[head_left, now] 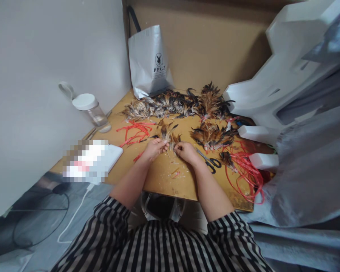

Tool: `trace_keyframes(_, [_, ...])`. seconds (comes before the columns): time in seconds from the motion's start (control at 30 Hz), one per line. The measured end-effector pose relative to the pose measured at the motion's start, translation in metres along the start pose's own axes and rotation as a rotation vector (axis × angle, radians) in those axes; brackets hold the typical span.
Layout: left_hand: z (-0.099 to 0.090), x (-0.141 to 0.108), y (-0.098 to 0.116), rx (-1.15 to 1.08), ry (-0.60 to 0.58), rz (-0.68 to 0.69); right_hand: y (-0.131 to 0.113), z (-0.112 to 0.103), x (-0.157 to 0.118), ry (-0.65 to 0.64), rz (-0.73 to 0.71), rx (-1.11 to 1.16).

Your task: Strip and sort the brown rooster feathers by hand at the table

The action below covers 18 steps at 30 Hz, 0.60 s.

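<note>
While wispy feathers (166, 132), left of the scissors (209, 159), are pinched by the left hand (156, 149), right hand (186, 152) fingertips pressed together at brown tuft (175, 139), yellowish tabletop (155, 177) beneath, glossy red strands (248, 170) right of scissors, fluffy bundle (212, 136) beyond scissors, silvery bag (146, 60), tan wall (209, 45) behind.

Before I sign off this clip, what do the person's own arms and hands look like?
The left sleeve and right sleeve are striped black and pale grey, matching the top, and end near the elbows, leaving the left forearm and right forearm bare. The left hand and right hand wear no gloves; no watch or bracelet shows. Whether there are rings, I cannot tell.
</note>
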<state>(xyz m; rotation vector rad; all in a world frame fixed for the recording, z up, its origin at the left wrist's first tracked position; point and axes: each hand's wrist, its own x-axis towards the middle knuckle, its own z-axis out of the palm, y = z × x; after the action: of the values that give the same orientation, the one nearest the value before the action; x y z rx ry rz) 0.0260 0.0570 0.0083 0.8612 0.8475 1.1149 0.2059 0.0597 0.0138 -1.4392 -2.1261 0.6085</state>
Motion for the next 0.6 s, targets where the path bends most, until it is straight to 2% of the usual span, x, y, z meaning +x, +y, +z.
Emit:
trace_keyframes(0.13, [0.000,0.000,0.001,-0.016,-0.011,0.000,0.000,-0.013,-0.001,-0.065,0.060,0.231])
trace_keyframes(0.2, [0.000,-0.001,0.003,-0.026,-0.008,0.003,0.000,-0.023,-0.004,-0.139,0.098,0.382])
trace_keyframes(0.3, [0.001,-0.001,0.004,-0.041,0.014,0.008,0.000,-0.032,-0.007,-0.260,0.074,0.483])
trace_keyframes(0.37, [0.001,-0.001,0.004,-0.047,0.019,0.004,0.002,-0.030,-0.007,-0.258,0.080,0.469])
trace_keyframes(0.43, [0.002,-0.002,0.004,-0.050,0.015,0.000,0.004,-0.021,-0.005,-0.190,0.094,0.403])
trace_keyframes(0.6, [0.000,-0.001,0.003,-0.045,0.005,-0.005,0.006,-0.005,-0.002,-0.134,0.027,0.208])
